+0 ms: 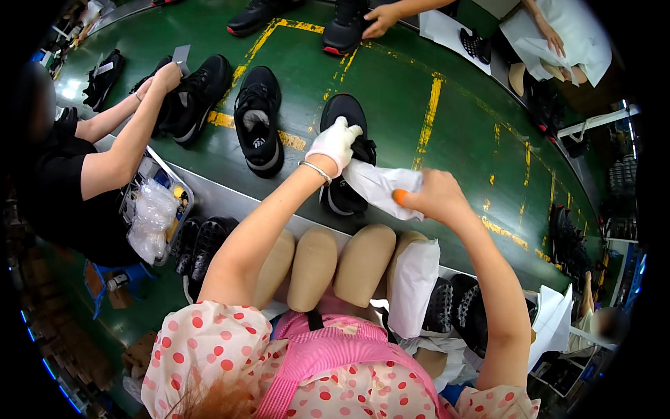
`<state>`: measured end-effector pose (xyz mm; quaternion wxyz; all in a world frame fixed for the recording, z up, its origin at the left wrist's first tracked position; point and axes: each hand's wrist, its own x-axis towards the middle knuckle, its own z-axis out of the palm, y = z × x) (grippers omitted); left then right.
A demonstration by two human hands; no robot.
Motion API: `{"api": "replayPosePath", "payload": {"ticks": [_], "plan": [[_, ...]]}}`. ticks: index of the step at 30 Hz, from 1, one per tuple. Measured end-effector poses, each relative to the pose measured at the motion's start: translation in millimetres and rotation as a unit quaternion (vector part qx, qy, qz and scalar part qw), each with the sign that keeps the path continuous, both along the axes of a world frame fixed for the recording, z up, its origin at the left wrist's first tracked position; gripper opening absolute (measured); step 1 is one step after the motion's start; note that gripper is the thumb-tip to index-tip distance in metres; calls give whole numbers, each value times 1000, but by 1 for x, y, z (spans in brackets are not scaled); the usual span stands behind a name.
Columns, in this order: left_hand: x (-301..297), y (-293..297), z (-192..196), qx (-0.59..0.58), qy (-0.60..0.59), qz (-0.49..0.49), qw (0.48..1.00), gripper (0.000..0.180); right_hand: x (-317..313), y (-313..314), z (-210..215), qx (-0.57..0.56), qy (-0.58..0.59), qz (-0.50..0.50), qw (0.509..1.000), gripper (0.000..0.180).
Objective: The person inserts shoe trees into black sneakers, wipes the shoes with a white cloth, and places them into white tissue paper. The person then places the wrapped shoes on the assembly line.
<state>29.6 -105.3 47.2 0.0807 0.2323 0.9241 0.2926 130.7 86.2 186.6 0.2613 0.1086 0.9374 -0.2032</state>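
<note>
A black sports shoe (pixel 344 109) lies on the green work surface in front of me, toe pointing away. My left hand (pixel 335 144), in a white glove, is closed on the shoe's upper near its tongue and laces. In my right hand (pixel 443 194) is one end of a wad of white paper (pixel 380 183), pinched by the fingers; the thumb wears an orange finger cover. The paper's other end reaches the shoe opening beside my left hand and partly covers it. Another black shoe (pixel 257 122) sits to the left, with grey-white stuffing visible inside.
Tan foot-shaped forms (pixel 313 269) stand along the near table edge, one wrapped in white paper (pixel 413 290). At left a person's hands (pixel 166 77) work on a black shoe (pixel 202 98). Across the surface another person's hand (pixel 380 21) touches a shoe (pixel 345 31).
</note>
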Motion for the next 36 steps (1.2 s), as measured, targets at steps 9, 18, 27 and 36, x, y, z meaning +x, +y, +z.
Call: {"api": "replayPosePath", "payload": {"ticks": [9, 18, 27, 36], "plan": [[5, -8, -1, 15, -5, 9, 1000, 44, -8, -83, -82, 113, 170, 53, 978, 44], [10, -17, -5, -23, 1, 37, 999, 35, -21, -68, -116, 13, 257, 67, 964, 53], [1, -13, -3, 15, 85, -55, 995, 34, -52, -45, -145, 29, 206, 72, 975, 54], [34, -21, -12, 22, 8, 199, 980, 71, -69, -53, -152, 9, 216, 43, 975, 53]]}}
